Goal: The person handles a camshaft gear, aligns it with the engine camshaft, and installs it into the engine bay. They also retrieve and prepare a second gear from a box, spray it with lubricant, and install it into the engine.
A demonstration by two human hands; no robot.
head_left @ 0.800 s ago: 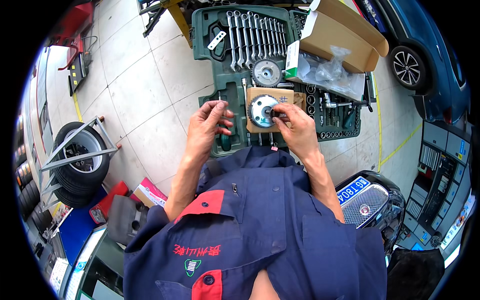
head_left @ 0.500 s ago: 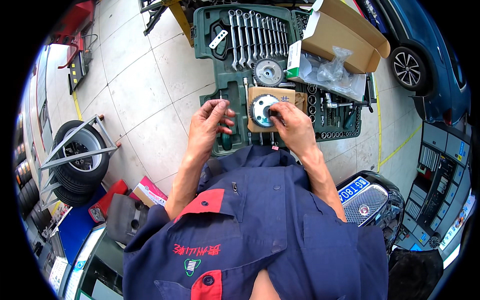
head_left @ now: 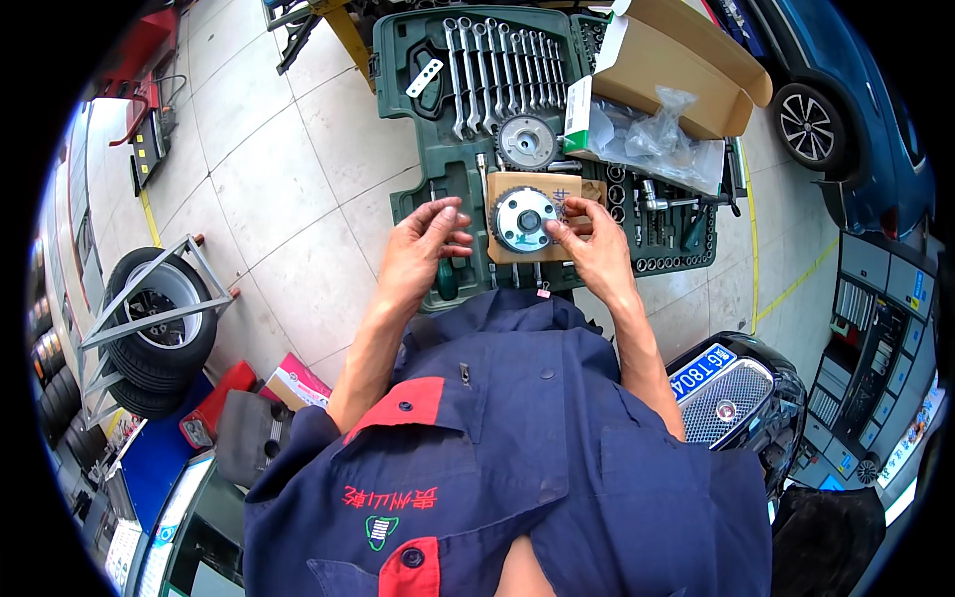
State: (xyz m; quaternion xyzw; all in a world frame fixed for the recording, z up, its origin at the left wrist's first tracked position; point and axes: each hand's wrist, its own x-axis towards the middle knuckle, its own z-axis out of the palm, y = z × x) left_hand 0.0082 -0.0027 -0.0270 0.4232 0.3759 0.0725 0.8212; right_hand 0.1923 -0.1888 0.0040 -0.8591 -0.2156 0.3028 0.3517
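A silver toothed gear [head_left: 520,219] lies flat on a brown cardboard piece [head_left: 507,250] on top of the open green tool case [head_left: 413,194]. My right hand [head_left: 594,249] pinches thumb and forefinger at the gear's right rim; whether something small sits between them is too fine to tell. My left hand [head_left: 426,249] hovers with fingers apart just left of the gear, above a green-handled screwdriver [head_left: 447,280] in the case, holding nothing.
A second gear [head_left: 526,141] lies in the case below a row of wrenches [head_left: 497,60]. An open cardboard box [head_left: 686,50] with plastic bags [head_left: 652,139] sits to the right. Stacked tyres in a rack [head_left: 154,318] stand left, a blue car [head_left: 846,109] right.
My right hand has slid slightly right off the gear, so more of its face shows. My left hand stays in about the same place.
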